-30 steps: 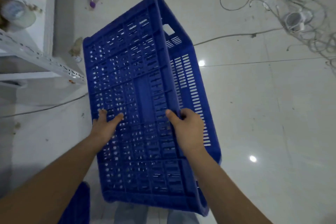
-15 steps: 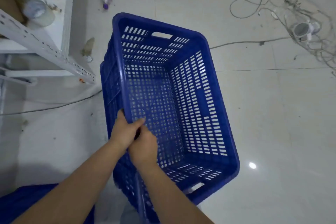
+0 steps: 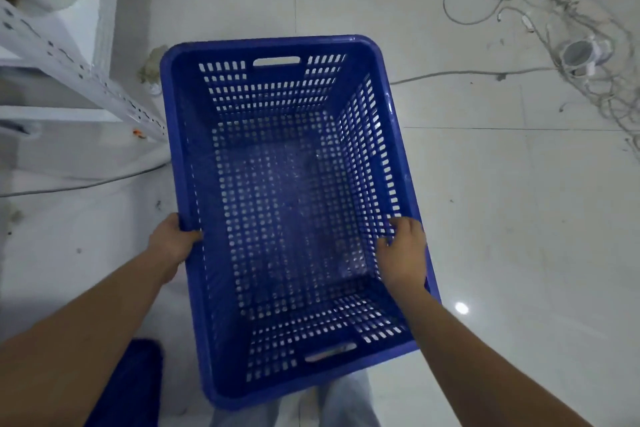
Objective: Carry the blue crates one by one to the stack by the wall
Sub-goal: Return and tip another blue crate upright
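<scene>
We hold one blue crate (image 3: 291,204) open side up above the tiled floor (image 3: 502,253). Our left hand (image 3: 173,243) grips its left rim, fingers curled over it; our right hand (image 3: 403,253) hooks fingers into the right wall's slots. A second blue crate (image 3: 131,388) shows partly at the lower left edge.

A big blue crate (image 3: 291,204) is seen from above with its open top facing up. It is made of plastic, with rounded corners and a thick rim. Its walls and bottom are full of small holes in rows, and the pale floor can be seen through them. A long handle slot is cut into the far end wall and another into the near end wall. Nothing is inside it. It is held up off the floor by its two long sides. Part of a second blue crate (image 3: 131,388) is seen low at the left edge.
</scene>
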Motion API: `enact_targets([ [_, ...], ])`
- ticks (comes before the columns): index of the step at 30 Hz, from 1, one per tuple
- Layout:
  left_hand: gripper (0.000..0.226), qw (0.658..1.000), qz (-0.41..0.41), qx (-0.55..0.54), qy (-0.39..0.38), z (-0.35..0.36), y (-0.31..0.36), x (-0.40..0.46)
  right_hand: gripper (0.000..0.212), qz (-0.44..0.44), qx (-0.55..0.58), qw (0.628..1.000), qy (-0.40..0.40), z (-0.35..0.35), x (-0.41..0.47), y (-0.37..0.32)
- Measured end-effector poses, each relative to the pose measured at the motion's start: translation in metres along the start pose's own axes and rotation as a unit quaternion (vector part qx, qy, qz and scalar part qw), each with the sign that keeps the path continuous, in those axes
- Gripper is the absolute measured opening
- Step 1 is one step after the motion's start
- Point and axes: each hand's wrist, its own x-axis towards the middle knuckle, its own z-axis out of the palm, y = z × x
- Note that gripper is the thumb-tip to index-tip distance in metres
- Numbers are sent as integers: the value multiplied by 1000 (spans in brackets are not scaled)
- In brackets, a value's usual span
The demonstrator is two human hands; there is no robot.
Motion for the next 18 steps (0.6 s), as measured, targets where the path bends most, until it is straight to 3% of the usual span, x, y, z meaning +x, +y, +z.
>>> enact_targets([
  [2,43,1000,-9,1,1,4,-2,3,50,10,-77,997,22,-8,15,22],
  [4,41,1000,-17,-6,2,10,-4,5,60,56,-120,991,-14,-9,24,42],
  [7,43,1000,-19,-14,-2,20,-6,5,70,127,-86,984,-87,-5,29,61],
  [13,43,994,-2,111,-14,27,-1,5,81,115,-67,986,-104,-3,35,72],
  [18,12,993,-42,111,-13,29,5,2,84,112,-72,983,-126,-6,44,75],
])
